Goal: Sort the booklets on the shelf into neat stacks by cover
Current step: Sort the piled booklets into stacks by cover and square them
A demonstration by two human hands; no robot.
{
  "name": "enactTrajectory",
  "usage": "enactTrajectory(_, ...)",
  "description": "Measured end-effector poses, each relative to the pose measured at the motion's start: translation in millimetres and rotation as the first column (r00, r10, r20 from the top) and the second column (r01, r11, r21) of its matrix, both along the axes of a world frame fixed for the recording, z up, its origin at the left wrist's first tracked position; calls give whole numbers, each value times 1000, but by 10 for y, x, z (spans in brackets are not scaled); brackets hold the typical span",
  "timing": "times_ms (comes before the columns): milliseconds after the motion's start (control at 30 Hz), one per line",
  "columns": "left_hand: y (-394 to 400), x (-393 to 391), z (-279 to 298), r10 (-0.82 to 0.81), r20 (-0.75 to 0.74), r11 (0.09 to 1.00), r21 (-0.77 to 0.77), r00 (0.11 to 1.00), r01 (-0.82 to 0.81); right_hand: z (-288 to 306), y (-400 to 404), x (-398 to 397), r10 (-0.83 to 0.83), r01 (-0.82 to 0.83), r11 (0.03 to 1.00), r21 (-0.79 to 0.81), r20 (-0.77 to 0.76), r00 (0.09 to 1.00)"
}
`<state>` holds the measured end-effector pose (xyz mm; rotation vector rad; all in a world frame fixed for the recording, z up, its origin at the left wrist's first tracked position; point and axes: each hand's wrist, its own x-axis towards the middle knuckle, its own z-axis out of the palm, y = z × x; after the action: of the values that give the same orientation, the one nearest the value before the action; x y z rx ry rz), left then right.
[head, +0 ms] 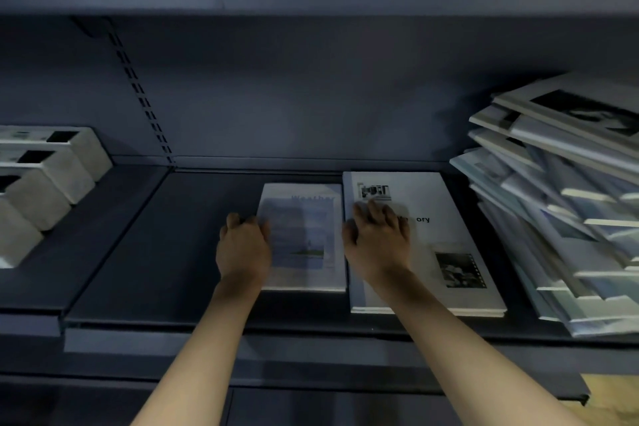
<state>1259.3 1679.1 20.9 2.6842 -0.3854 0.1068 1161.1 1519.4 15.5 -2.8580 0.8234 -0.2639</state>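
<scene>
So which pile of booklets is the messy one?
The big heap at the right end of the shelf: its booklets lie fanned out and crooked. The blue Weather stack and the white stack are squared up.

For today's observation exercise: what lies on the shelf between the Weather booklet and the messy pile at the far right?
The head view shows the white Memory booklet stack between the Weather booklet and the messy pile.

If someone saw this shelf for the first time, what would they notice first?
Two hands at centre: the left hand at the left edge of the Weather booklet, the right hand resting on the larger white booklet beside it. At far right, a messy heap of booklets slumps.
</scene>
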Motion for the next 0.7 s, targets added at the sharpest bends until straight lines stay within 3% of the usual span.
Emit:
enactTrajectory(467,20,-11,1,0,5,1000,-6,1000,1,34,13,9,1,-1,1000,-6,3,1000)
enactTrajectory(567,7,-15,36,10,55,999,39,998,-12,69,-21,12,28,-26,998,53,-29,999)
enactTrajectory(700,-117,-109,192,-70,147,992,111,987,54,190,-42,-54,80,-80,996,-27,3,997)
